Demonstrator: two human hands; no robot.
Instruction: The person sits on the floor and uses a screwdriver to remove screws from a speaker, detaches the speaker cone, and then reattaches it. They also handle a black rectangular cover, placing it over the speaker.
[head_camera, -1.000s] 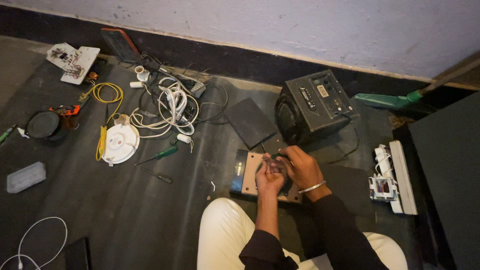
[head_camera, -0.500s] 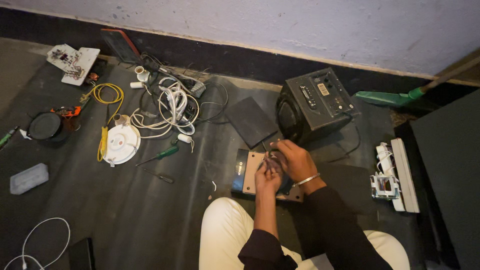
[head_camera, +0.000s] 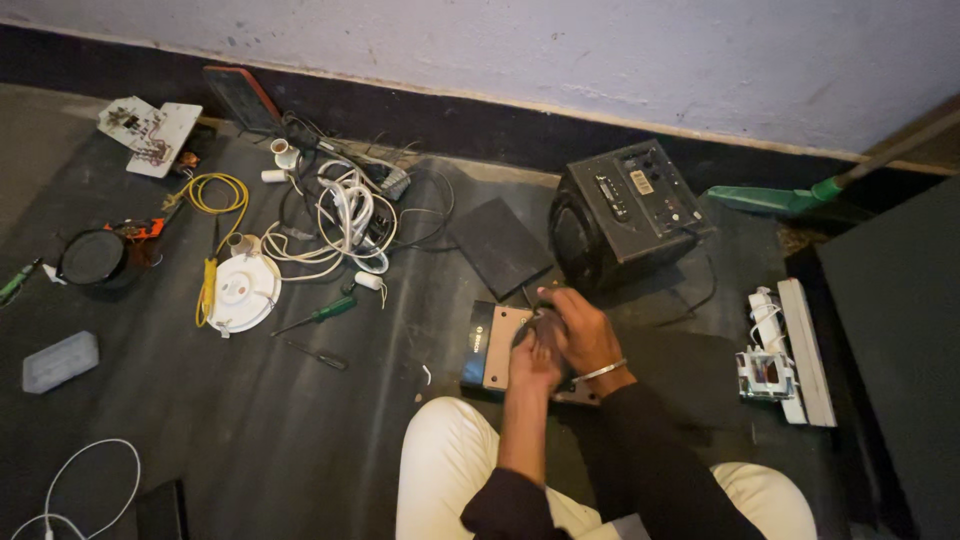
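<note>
Flat circuit board (head_camera: 497, 347), pale with a dark blue edge, lay on the dark floor (head_camera: 250, 440) just in front of the seated person's knees, and both hands met over its right part. The left hand (head_camera: 531, 362) was curled shut around a small dark part (head_camera: 546, 325) pressed to the board, too hidden to tell what it was; the right hand (head_camera: 580, 335), a thin bangle on its wrist, was folded over the same spot with bent fingers, touching the left. Just beyond the hands a flat dark panel (head_camera: 500, 245) lay on the floor, and beside it stood a black speaker box (head_camera: 625, 215) tilted back, its control face up. To the right lay a white plastic housing (head_camera: 785, 350) with wires showing inside its open end. Left of the board lay a green-handled screwdriver (head_camera: 318, 314), a white round fitting (head_camera: 240, 292) and a clear plastic case (head_camera: 60, 360), whose contents could not be made out. Farther off sat a tangle of white cables (head_camera: 345, 220), a yellow wire coil (head_camera: 212, 195), and near the wall a white populated board (head_camera: 150, 135).
</note>
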